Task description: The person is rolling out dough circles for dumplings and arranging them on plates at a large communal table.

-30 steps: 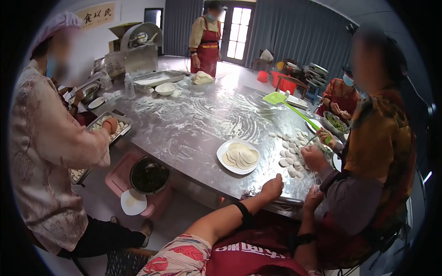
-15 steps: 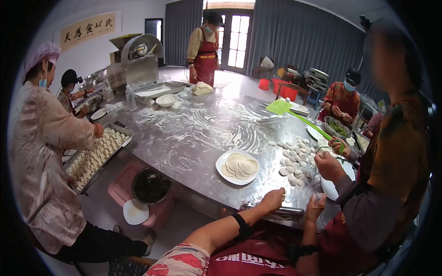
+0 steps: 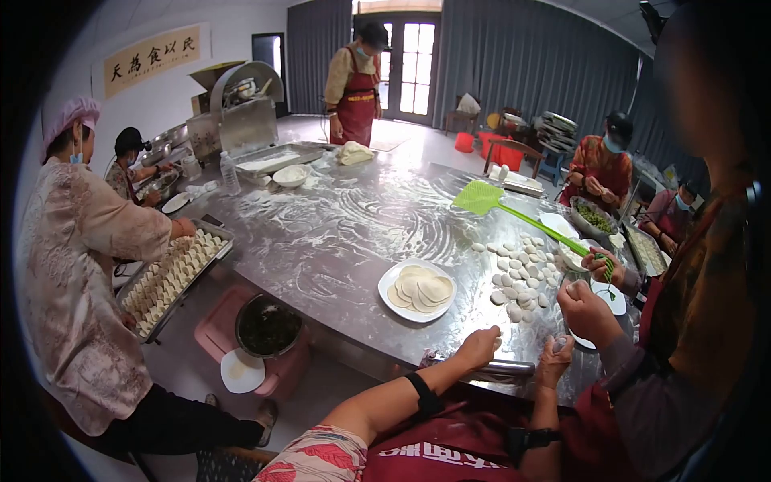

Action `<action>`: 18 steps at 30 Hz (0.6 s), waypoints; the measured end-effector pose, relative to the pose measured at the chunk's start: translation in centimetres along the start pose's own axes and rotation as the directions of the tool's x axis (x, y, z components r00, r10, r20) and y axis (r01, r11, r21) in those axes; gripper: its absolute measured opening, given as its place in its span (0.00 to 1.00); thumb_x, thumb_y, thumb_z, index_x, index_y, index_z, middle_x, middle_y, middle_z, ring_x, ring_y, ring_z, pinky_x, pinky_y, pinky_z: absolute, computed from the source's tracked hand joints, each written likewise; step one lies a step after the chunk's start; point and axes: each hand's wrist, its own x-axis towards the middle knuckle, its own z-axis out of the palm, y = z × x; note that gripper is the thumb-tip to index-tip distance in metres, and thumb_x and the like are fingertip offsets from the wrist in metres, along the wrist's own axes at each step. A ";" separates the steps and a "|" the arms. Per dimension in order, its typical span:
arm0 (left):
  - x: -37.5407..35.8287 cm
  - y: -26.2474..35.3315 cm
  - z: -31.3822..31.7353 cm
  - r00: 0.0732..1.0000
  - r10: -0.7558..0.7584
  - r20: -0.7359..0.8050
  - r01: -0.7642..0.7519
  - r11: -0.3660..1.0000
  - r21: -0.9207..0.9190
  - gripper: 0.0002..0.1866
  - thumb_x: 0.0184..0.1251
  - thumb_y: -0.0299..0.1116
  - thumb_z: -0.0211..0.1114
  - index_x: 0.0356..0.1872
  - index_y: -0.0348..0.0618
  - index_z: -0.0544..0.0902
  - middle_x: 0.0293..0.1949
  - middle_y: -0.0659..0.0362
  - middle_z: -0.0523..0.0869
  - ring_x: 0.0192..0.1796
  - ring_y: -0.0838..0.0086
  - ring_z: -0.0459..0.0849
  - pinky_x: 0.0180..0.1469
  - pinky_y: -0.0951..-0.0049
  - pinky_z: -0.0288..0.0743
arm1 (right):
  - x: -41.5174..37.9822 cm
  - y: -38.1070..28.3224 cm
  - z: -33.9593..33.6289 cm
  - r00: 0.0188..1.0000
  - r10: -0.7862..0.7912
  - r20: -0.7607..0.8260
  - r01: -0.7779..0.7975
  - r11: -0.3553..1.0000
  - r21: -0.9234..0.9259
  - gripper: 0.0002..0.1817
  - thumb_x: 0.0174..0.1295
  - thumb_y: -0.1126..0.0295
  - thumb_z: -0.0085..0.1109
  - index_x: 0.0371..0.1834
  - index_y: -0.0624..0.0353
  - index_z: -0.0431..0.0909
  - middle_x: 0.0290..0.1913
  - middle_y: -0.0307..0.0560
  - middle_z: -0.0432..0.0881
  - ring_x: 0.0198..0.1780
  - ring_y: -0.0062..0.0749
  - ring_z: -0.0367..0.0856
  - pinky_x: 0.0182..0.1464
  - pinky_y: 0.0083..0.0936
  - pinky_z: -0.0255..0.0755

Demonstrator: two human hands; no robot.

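Note:
My left hand (image 3: 479, 349) is over the table's near edge, fingers closed together; what they hold is too small to make out. To its right, my right hand (image 3: 554, 361) is raised with curled fingers around something pale that I cannot make out. Between and below them, a shiny metal cylinder (image 3: 504, 367) lies along the edge. Flat dough discs (image 3: 422, 291) overlap on a white plate (image 3: 388, 309), left of and beyond my left hand. Small dough pieces (image 3: 522, 273) are spread on the floured steel table (image 3: 321, 265) beyond my hands.
At the right, a person's hand holds a green fly swatter (image 3: 534, 222) over the table. A person at left leans over a tray of dumplings (image 3: 173, 281). A pink stool (image 3: 210, 325) stands below with a dark-filled bowl (image 3: 269, 325). Other people stand or sit around.
The green swatter has shifted slightly left and down. The neighbouring person's nearer hand has moved right and down. The view has tilted slightly; my hands stay nearly in place.

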 end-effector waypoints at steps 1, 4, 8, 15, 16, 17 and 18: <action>0.0 0.1 0.0 1.000 0.000 -0.001 0.000 1.000 0.005 0.11 0.59 0.29 0.59 0.42 0.37 0.75 0.31 0.40 0.82 0.39 0.46 0.81 0.41 0.54 0.73 | 0.0 0.1 0.0 1.000 -0.013 -0.007 0.013 1.000 -0.006 0.09 0.58 0.77 0.56 0.38 0.63 0.67 0.25 0.49 0.72 0.23 0.33 0.71 0.27 0.31 0.68; -0.1 0.0 0.0 1.000 -0.001 -0.005 0.001 1.000 0.013 0.11 0.60 0.30 0.58 0.42 0.37 0.75 0.31 0.40 0.81 0.39 0.45 0.81 0.41 0.53 0.73 | 0.0 0.2 -0.1 1.000 -0.012 -0.005 0.012 1.000 -0.005 0.09 0.58 0.76 0.56 0.38 0.63 0.67 0.26 0.51 0.73 0.24 0.34 0.71 0.28 0.32 0.68; -0.1 -0.1 0.2 1.000 -0.005 -0.009 0.005 1.000 0.014 0.11 0.61 0.31 0.56 0.42 0.37 0.75 0.31 0.40 0.81 0.39 0.45 0.81 0.41 0.53 0.73 | 0.0 0.5 -0.1 0.997 -0.077 -0.023 0.077 0.997 -0.029 0.09 0.58 0.75 0.57 0.37 0.63 0.67 0.25 0.49 0.73 0.22 0.31 0.71 0.26 0.29 0.68; -0.2 0.3 -0.1 1.000 0.015 -0.018 -0.015 1.000 0.007 0.11 0.62 0.32 0.55 0.41 0.37 0.75 0.32 0.39 0.81 0.39 0.45 0.80 0.42 0.53 0.72 | -0.5 4.4 0.3 0.976 0.172 0.135 -0.167 0.985 -0.042 0.24 0.57 0.74 0.58 0.56 0.75 0.66 0.48 0.69 0.78 0.50 0.55 0.79 0.50 0.34 0.70; -0.2 0.3 -0.1 1.000 0.009 -0.016 -0.009 1.000 0.006 0.11 0.62 0.33 0.55 0.41 0.37 0.75 0.32 0.39 0.81 0.39 0.45 0.80 0.42 0.53 0.72 | -0.5 4.4 0.3 0.975 0.178 0.132 -0.174 0.984 -0.043 0.24 0.57 0.74 0.58 0.56 0.75 0.66 0.47 0.69 0.78 0.50 0.54 0.79 0.50 0.34 0.70; -0.2 0.3 -0.1 1.000 0.004 -0.014 -0.004 1.000 0.005 0.11 0.62 0.33 0.55 0.41 0.37 0.76 0.32 0.39 0.81 0.39 0.45 0.80 0.42 0.53 0.72 | -0.5 4.4 0.4 0.985 0.137 0.102 -0.133 0.990 -0.042 0.21 0.57 0.74 0.58 0.53 0.72 0.66 0.43 0.65 0.77 0.45 0.49 0.78 0.45 0.33 0.69; -0.2 0.4 -0.2 1.000 -0.002 -0.012 0.002 1.000 0.004 0.11 0.62 0.33 0.55 0.41 0.37 0.76 0.32 0.39 0.81 0.39 0.45 0.80 0.42 0.54 0.72 | -0.5 4.4 0.5 0.993 0.095 0.071 -0.092 0.995 -0.044 0.19 0.58 0.74 0.58 0.50 0.70 0.66 0.39 0.61 0.76 0.39 0.44 0.76 0.39 0.31 0.68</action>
